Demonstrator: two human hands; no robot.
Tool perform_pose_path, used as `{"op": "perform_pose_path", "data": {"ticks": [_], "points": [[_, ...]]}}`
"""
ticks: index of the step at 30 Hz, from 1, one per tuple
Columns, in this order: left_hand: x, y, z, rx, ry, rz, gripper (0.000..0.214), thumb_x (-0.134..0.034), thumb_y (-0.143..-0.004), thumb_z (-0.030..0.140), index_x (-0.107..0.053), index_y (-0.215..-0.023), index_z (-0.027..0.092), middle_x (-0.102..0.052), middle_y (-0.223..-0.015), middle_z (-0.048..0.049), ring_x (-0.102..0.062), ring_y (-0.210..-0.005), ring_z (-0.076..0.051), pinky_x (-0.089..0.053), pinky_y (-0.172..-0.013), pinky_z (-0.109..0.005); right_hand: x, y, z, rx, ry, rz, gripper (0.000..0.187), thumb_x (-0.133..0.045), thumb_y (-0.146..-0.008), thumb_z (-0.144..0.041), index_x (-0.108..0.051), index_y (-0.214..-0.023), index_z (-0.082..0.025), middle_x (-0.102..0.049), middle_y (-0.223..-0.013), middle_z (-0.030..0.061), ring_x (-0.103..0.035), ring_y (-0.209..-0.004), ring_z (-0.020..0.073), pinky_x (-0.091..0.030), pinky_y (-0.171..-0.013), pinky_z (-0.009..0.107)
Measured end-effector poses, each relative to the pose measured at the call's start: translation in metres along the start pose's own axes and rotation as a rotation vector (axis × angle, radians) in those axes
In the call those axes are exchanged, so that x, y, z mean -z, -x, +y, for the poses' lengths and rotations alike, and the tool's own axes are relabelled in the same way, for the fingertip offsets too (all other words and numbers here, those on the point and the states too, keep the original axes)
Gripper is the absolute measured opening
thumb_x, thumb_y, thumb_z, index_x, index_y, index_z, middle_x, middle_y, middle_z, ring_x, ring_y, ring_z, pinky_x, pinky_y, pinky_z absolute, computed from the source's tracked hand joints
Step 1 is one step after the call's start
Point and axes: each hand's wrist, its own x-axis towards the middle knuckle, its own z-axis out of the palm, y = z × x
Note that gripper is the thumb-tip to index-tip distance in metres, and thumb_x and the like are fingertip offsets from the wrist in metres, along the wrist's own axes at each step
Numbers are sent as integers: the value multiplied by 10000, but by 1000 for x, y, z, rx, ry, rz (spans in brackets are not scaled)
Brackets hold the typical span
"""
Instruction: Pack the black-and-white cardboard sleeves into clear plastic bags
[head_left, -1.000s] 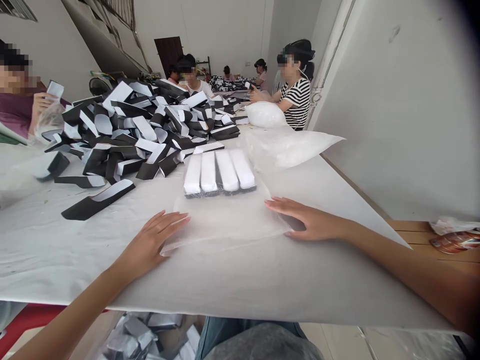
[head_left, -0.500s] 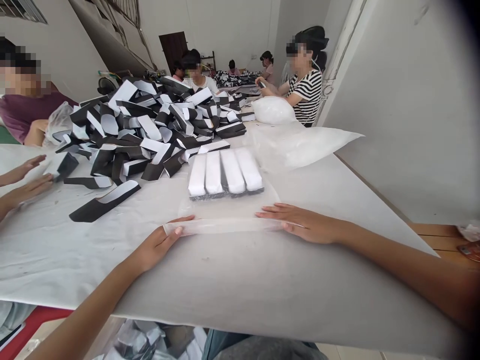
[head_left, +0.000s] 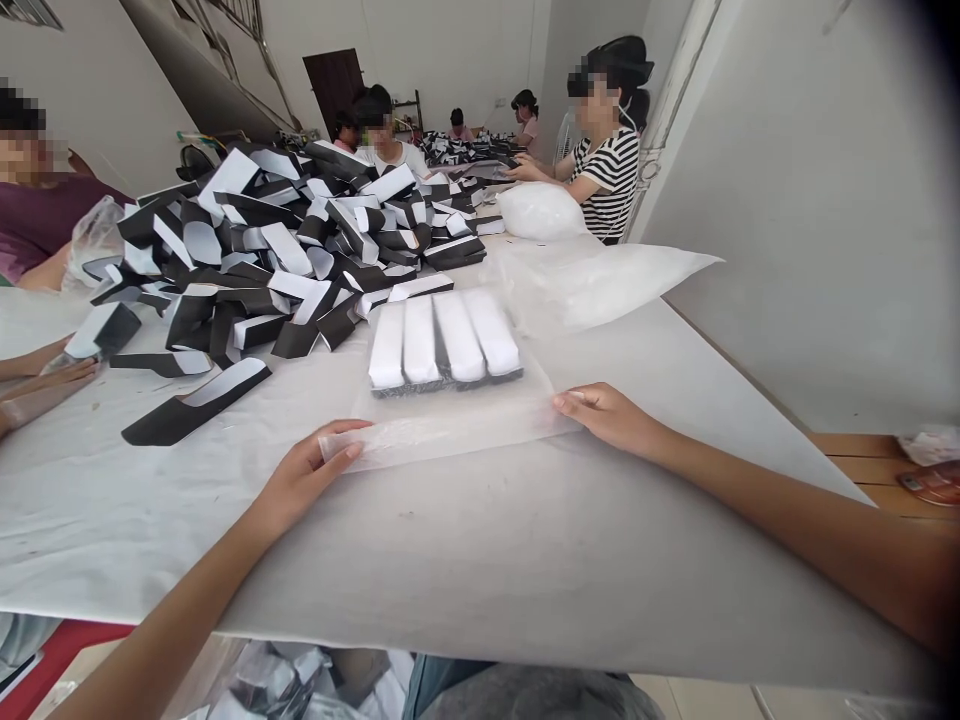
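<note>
A clear plastic bag point(head_left: 450, 437) lies on the white-covered table in front of me. Inside its far part sit several white padded strips point(head_left: 418, 345) side by side, with black edges showing under them. My left hand point(head_left: 307, 470) grips the bag's near left corner between thumb and fingers. At the near right corner, my right hand point(head_left: 604, 412) pinches the plastic with its fingers curled. The near edge of the bag stretches between the two hands.
Behind the bag rises a big heap of black and white folded card pieces point(head_left: 285, 245). More plastic bags point(head_left: 615, 285) lie at the back right. A co-worker's hands point(head_left: 52, 385) handle a piece at the left. Other people sit around the table point(head_left: 480, 560).
My right hand has gone from lying flat with stretched fingers to pinching the bag's right corner. The bag's right end is lifted a little. The co-worker's hands at left shifted slightly.
</note>
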Motion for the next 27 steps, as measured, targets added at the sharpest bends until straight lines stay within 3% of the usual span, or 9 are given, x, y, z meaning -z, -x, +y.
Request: {"op": "perform_pose_path", "data": {"ticks": [2,5,8,11,14,17,23,25,27], "points": [[-1,0,3,14,58,12,450,-564,-798,643,-637,-910,214,-626,-738,-5,-570,-650,-171,-444,-545,-235,1,2,-5,35,-3,-29,485,-541,-815,-672,-647,-879,-203,-598,-768,6,-518,-635,150,-389,-571,267],[-3,0,5,35,0,33,438,-518,-834,627,-591,-766,200,-582,-658,14,-487,-571,-131,-382,-522,-223,0,4,-9,52,43,-28,428,-501,-865,-620,-615,-987,-225,-609,-833,4,-530,-633,147,-414,-600,286],[-6,1,6,5,-98,2,396,-472,-883,581,-573,-781,212,-602,-654,24,-465,-558,-129,-362,-537,-229,-4,2,-7,127,101,20,403,-382,-944,-544,-600,-854,-217,-606,-931,31,-545,-679,152,-439,-661,319],[-10,3,7,-28,-197,-16,359,-432,-913,544,-541,-784,227,-583,-610,35,-461,-543,-141,-356,-545,-241,-7,-1,-2,182,205,83,419,-433,-933,-508,-529,-661,-204,-587,-1081,50,-563,-792,171,-447,-728,340],[-14,6,8,-69,-332,18,327,-422,-915,506,-488,-754,229,-543,-584,30,-479,-568,-164,-350,-549,-254,-9,-2,2,202,295,139,472,-472,-920,-498,-422,-560,-197,-580,-1073,51,-561,-865,191,-447,-766,351],[-17,7,8,-126,-472,54,297,-426,-907,450,-424,-713,226,-524,-593,12,-507,-638,-191,-347,-565,-267,-10,-3,5,214,347,177,458,-481,-918,-497,-424,-572,-202,-574,-1022,58,-555,-868,201,-453,-757,356],[-17,8,6,-171,-558,56,290,-442,-887,367,-345,-656,222,-466,-595,12,-482,-598,-178,-350,-558,-289,-7,-6,10,265,361,136,309,-407,-955,-433,-574,-809,-218,-580,-1051,86,-555,-979,244,-461,-840,395],[-17,8,6,-199,-568,88,197,-458,-883,353,-430,-734,226,-518,-661,4,-526,-655,-193,-398,-600,-304,-6,-5,9,248,366,155,258,-438,-940,-433,-584,-905,-223,-594,-1044,91,-567,-964,255,-475,-816,409],[-17,9,5,-292,-572,155,134,-474,-883,332,-521,-930,215,-608,-846,-37,-584,-828,-230,-461,-741,-348,-7,0,5,279,405,213,263,-463,-931,-423,-578,-1066,-228,-606,-1104,102,-568,-1020,282,-473,-854,447]]}}
